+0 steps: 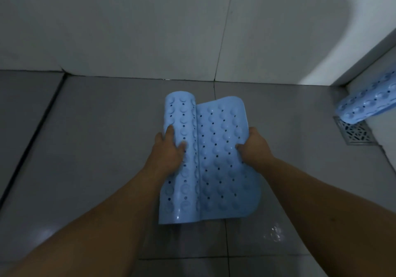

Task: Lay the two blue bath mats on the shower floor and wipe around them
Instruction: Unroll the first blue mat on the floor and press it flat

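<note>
A light blue bath mat (216, 165) with suction cups and small holes is half unrolled above the grey tiled shower floor (96, 148). Its left part is still curled into a roll. My left hand (169, 148) grips that roll from the left side. My right hand (255, 146) grips the mat's flat right edge, fingers curled under it. A second blue mat (368, 103), rolled up, lies at the far right against the wall, partly out of frame.
A metal floor drain (353, 133) sits in the right corner, partly under the rolled mat. White tiled walls (150, 30) close the back and right. A dark groove runs along the floor's left side (32, 139).
</note>
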